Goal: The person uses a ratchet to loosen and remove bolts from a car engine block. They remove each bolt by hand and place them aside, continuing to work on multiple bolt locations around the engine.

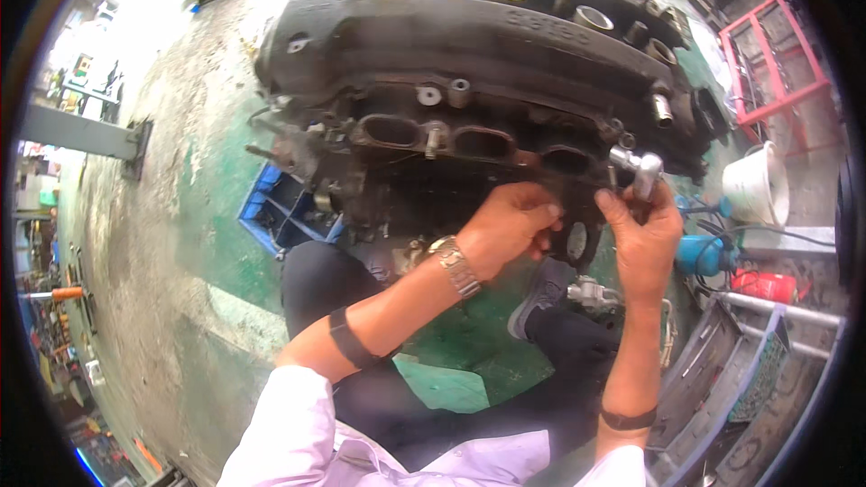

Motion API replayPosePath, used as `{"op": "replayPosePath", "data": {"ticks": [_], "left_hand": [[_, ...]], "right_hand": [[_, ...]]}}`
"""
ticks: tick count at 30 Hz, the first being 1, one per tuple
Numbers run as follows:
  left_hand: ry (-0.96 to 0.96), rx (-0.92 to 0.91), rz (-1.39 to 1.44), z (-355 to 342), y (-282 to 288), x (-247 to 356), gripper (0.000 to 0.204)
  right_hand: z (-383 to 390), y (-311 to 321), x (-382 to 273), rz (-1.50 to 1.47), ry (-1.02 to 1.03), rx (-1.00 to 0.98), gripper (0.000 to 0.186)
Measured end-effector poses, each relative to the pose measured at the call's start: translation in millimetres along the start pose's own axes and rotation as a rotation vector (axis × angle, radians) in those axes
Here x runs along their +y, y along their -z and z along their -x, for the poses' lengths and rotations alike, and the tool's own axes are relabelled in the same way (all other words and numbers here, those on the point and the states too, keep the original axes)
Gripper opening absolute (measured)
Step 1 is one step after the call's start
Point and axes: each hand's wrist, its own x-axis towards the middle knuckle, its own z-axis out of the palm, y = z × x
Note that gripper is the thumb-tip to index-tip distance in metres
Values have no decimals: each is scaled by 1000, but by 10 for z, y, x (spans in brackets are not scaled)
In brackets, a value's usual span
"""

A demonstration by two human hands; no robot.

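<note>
A dark, grimy engine [469, 50] with a long valve cover stands right in front of me. Along its near side runs a row of oval ports, among them a middle port [483, 142]. My right hand [645, 239] is closed around a chrome ratchet wrench [642, 168], whose head sticks up above the fingers beside the engine's right side. Below the right-hand port, my left hand [516, 227] has its fingers curled in a pinch close to the engine. Whatever lies between those fingertips is hidden. A metal watch sits on the left wrist.
A blue divided tray [262, 207] lies on the floor left of my knee. At right are a white bucket [756, 185], a blue power-tool-like device [706, 254] with a cable, and a grey metal toolbox [713, 370]. A red frame [778, 63] stands farther back.
</note>
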Motion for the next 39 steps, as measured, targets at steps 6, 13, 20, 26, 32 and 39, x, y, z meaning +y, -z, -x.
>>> {"op": "replayPosePath", "data": {"ticks": [6,13,20,26,32,39], "left_hand": [[-11,41,86,-4,31,1,22],[-37,2,168,2,83,26,22],[4,-31,123,60,101,108,26],[28,-34,78,85,101,152,28],[1,-17,125,63,98,109,26],[-37,14,131,24,94,70,26]], "right_hand": [[-68,-32,81,27,63,2,20],[-89,-57,41,30,76,-14,16],[-111,-62,43,7,72,-29,13],[-116,-46,49,4,75,-40,13],[-114,-58,33,11,75,-24,12],[-105,-62,24,0,86,-25,13]]}}
